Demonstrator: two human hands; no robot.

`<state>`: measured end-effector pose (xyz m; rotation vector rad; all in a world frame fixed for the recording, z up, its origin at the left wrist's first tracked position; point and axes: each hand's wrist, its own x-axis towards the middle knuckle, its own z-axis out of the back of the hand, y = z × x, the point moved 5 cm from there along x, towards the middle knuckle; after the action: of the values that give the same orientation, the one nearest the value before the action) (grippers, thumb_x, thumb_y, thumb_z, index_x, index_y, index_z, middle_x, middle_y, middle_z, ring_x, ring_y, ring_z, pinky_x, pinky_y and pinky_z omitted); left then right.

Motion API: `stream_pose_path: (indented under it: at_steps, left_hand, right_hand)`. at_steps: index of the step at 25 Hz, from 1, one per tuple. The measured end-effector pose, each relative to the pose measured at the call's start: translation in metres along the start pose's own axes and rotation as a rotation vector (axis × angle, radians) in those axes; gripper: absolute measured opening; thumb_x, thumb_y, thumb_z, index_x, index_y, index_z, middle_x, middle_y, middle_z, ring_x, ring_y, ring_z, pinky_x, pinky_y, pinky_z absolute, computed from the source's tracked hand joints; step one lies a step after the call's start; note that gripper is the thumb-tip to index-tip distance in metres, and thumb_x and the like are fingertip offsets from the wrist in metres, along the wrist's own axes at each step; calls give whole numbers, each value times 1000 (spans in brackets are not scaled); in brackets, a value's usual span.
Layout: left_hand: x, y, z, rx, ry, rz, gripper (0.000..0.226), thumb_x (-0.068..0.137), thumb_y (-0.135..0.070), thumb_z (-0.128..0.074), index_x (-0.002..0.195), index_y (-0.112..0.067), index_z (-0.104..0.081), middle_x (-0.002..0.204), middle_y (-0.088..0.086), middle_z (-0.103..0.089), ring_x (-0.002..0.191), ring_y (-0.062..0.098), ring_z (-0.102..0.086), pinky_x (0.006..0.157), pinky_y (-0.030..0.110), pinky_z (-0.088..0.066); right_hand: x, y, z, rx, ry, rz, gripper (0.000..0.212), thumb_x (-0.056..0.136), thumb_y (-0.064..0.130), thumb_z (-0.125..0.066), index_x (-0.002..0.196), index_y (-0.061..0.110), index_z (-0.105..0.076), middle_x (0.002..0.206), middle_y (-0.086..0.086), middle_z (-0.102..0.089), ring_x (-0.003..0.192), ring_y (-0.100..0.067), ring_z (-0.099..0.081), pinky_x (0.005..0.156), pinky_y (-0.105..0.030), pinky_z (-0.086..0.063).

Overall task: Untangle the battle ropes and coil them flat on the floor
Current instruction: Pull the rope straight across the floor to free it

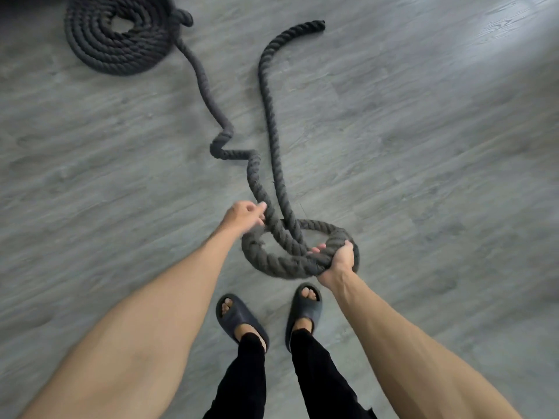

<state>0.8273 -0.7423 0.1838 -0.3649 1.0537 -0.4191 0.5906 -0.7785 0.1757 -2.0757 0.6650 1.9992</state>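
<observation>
1. The right hand (337, 261) is clenched around the near side of a small rope loop (290, 261), gripping what looks like two overlapping turns together. I judge this hold pins the fresh coil so that it cannot spring open while more rope is fed in.
2. The left hand (246, 213) is half closed, fingers touching the two strands (272, 189) that run away from the loop; whether it truly grips them I cannot tell. It seems placed to guide the next turn round.
3. Of those strands, one ends in a free tip (317, 24) far ahead; the other zigzags up toward a finished flat coil (121, 34) at the top left of the grey wood-look floor (423, 146).
4. Count: two hands, two strands, one loop in hand, one flat coil, two black slide sandals (240, 320). Whether this is one rope or two, I cannot tell.
</observation>
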Motion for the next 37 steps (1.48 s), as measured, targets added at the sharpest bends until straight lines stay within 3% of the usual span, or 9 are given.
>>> stream_pose_path:
  at_steps: [4, 7, 12, 18, 22, 28, 32, 35, 37]
  left_hand:
    - [-78, 18, -95, 224, 498, 44, 77, 98, -61, -27, 67, -12, -77, 85, 8, -76, 87, 22, -71, 96, 38, -47]
    - [-128, 41, -134, 342, 432, 85, 65, 94, -65, -31, 75, -18, -73, 112, 12, -68, 101, 25, -63, 91, 37, -39]
    - [-211, 76, -156, 120, 331, 226, 70, 88, -66, -25, 130, -20, -59, 143, 5, -51, 129, 24, -47, 97, 37, -30]
    - [-344, 99, -222, -354, 226, 233, 46, 104, -44, -26, 102, -11, -58, 92, 24, -70, 73, 33, -64, 69, 35, -51]
    - [-417, 135, -252, -426, 170, 271, 47, 106, -44, -22, 99, -9, -53, 68, 15, -58, 51, 23, -54, 41, 23, -44]
    - [-497, 197, -322, -808, 164, 364, 72, 94, -70, -31, 81, -7, -64, 68, 15, -65, 58, 25, -60, 65, 34, -52]
    - [-543, 182, -370, -1154, 32, 389, 44, 95, -51, -55, 82, -10, -60, 63, 8, -64, 56, 23, -58, 61, 33, -52]
    - [-580, 160, -396, -1187, -13, 310, 38, 103, -38, -45, 83, -8, -55, 73, 11, -60, 62, 24, -57, 55, 32, -52]
    - [-605, 150, -411, -1218, -43, 278, 35, 106, -29, -41, 86, -4, -57, 79, 14, -61, 67, 27, -58, 53, 33, -54]
  right_hand:
    - [-1, 13, 51, -261, 276, -247, 41, 98, 46, -37, 72, 14, -43, 51, 1, -44, 38, -16, -41, 41, -22, -40]
    - [-11, 33, 65, -429, 362, -301, 44, 98, 47, -37, 74, 12, -45, 52, 1, -44, 38, -15, -42, 42, -22, -42]
    - [-48, 17, 76, -532, 329, -163, 67, 102, 62, -29, 98, 2, -58, 64, -8, -55, 42, -18, -54, 46, -25, -52]
    - [-115, -50, 185, -745, 436, -100, 84, 99, 67, -33, 128, -10, -52, 108, -26, -67, 76, -36, -74, 61, -43, -62]
    - [-151, -81, 269, -907, 482, -7, 62, 105, 52, -37, 130, -3, -49, 116, -22, -63, 109, -37, -65, 105, -49, -48]
    - [-184, -132, 413, -1008, 414, 103, 71, 102, 63, -24, 142, 8, -46, 118, -13, -64, 105, -31, -63, 96, -51, -51]
    - [-206, -167, 551, -1081, 521, 13, 96, 86, 85, -19, 128, 9, -61, 118, -13, -70, 101, -27, -68, 103, -51, -50]
    - [-236, -167, 609, -935, 557, 66, 86, 90, 82, -20, 124, 15, -64, 107, 2, -72, 82, -8, -66, 87, -34, -56]
    - [-261, -153, 628, -888, 575, 186, 80, 90, 81, -20, 125, 22, -62, 108, 7, -71, 97, -10, -67, 90, -32, -56]
